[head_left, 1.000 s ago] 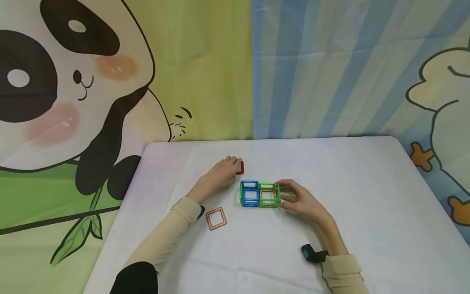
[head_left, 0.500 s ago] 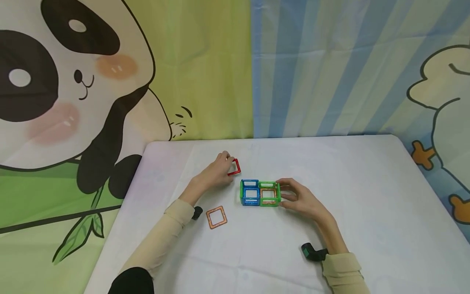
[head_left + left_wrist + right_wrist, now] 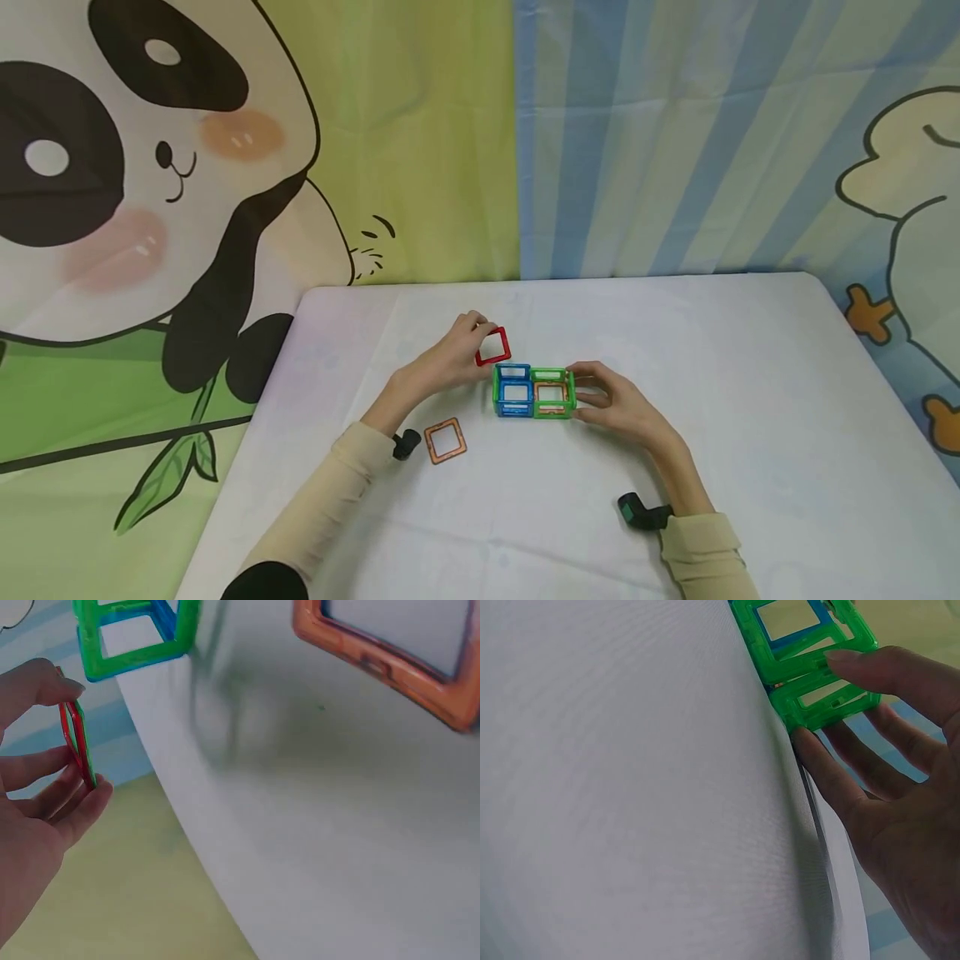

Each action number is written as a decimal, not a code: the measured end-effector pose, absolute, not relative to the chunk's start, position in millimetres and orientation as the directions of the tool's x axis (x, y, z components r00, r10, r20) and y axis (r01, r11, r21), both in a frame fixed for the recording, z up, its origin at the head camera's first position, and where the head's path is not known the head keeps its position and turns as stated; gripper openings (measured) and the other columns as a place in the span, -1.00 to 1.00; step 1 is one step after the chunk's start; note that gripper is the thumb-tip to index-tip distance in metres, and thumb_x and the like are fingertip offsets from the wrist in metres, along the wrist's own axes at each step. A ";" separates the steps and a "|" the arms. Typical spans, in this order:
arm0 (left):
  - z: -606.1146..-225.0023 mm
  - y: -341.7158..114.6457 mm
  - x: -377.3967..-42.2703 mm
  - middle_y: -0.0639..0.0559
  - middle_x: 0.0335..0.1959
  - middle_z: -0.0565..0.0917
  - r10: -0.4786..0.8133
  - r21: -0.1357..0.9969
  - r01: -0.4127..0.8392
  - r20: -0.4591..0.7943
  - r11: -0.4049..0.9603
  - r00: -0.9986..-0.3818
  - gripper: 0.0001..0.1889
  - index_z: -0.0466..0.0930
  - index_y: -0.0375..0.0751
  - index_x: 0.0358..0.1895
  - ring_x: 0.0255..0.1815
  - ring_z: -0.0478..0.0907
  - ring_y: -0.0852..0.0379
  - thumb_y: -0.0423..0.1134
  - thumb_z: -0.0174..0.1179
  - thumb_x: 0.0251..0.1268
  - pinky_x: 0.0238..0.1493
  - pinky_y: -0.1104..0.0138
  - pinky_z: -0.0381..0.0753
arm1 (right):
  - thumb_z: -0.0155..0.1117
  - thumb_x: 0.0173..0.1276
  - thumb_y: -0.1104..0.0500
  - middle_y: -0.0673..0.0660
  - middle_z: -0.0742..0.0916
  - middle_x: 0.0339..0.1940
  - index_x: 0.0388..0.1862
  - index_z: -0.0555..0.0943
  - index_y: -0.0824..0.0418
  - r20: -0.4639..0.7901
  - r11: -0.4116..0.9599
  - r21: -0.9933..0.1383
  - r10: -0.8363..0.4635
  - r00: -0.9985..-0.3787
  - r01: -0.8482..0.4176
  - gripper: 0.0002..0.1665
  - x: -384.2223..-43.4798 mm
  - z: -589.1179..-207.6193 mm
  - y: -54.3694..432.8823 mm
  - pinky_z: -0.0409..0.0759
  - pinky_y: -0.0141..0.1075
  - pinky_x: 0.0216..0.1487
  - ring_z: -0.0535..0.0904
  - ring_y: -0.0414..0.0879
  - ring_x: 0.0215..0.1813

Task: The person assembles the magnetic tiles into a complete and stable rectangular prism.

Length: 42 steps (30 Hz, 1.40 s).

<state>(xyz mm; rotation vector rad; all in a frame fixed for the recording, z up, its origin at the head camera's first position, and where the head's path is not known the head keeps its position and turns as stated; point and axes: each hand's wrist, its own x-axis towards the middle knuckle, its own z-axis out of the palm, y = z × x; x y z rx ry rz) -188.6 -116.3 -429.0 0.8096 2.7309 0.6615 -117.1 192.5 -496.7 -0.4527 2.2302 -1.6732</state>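
Observation:
My left hand (image 3: 450, 357) pinches a red square magnetic tile (image 3: 507, 342) between thumb and fingers, just behind the left end of a small box-like structure of magnetic tiles (image 3: 533, 400). In the left wrist view, a green edge shows beside the red tile (image 3: 80, 742); whether it is a second tile, I cannot tell. Blue tiles form the structure's left half, green ones its right, and an orange frame shows within the green part. With thumb and fingertips, my right hand (image 3: 618, 404) holds the green end (image 3: 810, 675). Its top is uncovered.
A loose orange square tile (image 3: 450, 457) lies flat on the white-covered table (image 3: 712, 375), in front of and left of the structure. Behind the table hangs a printed cloth (image 3: 427, 167). Black wrist cameras (image 3: 641, 512) sit on both wrists.
My left hand has raised the red tile, swung it slightly left, then brought it right, close behind the structure. More of the tile shows now. The right hand and the structure stay in place.

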 end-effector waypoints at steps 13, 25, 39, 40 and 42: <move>-422.6 -87.9 -170.5 -0.12 0.27 0.40 0.673 0.542 0.546 -0.048 0.638 -0.738 -0.33 0.43 -0.32 0.41 0.27 0.28 -0.01 -0.28 0.43 0.25 0.16 0.19 0.55 | 0.44 0.30 0.32 0.39 0.48 0.42 0.48 0.34 0.26 -0.063 0.265 -0.963 -0.428 -0.902 -0.058 -0.20 -116.8 -497.3 192.7 0.59 -0.07 0.31 0.49 0.38 0.41; -420.9 -64.6 -161.4 -0.13 0.25 0.39 0.754 0.551 0.615 -0.039 0.564 -0.656 -0.40 0.45 -0.33 0.40 0.23 0.28 -0.01 -0.27 0.37 0.32 0.18 0.20 0.53 | 0.41 0.30 0.38 0.36 0.49 0.41 0.48 0.35 0.25 -0.037 0.231 -0.970 -0.440 -0.897 -0.073 -0.22 -120.6 -495.1 191.7 0.57 -0.10 0.33 0.47 0.35 0.43; -430.5 -47.3 -159.5 -0.11 0.21 0.43 0.796 0.494 0.680 -0.041 0.541 -0.604 -0.45 0.51 -0.27 0.35 0.18 0.31 0.02 -0.19 0.38 0.35 0.14 0.27 0.52 | 0.36 0.31 0.43 0.35 0.45 0.46 0.48 0.34 0.27 -0.020 0.198 -0.977 -0.458 -0.889 -0.080 -0.23 -119.5 -495.4 193.6 0.55 -0.14 0.36 0.40 0.34 0.49; -431.1 -46.7 -159.2 -0.11 0.21 0.44 0.796 0.488 0.683 -0.043 0.544 -0.604 -0.45 0.51 -0.27 0.35 0.18 0.31 0.03 -0.19 0.39 0.35 0.13 0.28 0.52 | 0.36 0.31 0.43 0.35 0.45 0.47 0.48 0.34 0.27 -0.022 0.194 -0.978 -0.458 -0.889 -0.075 -0.23 -119.2 -495.5 193.6 0.55 -0.15 0.36 0.39 0.34 0.49; -432.1 -45.8 -158.7 -0.11 0.20 0.45 0.797 0.480 0.686 -0.046 0.546 -0.602 -0.45 0.51 -0.28 0.35 0.17 0.32 0.03 -0.19 0.39 0.35 0.10 0.30 0.54 | 0.36 0.31 0.43 0.35 0.44 0.47 0.48 0.34 0.27 -0.021 0.188 -0.979 -0.461 -0.887 -0.074 -0.23 -118.9 -496.3 193.7 0.55 -0.16 0.36 0.40 0.34 0.49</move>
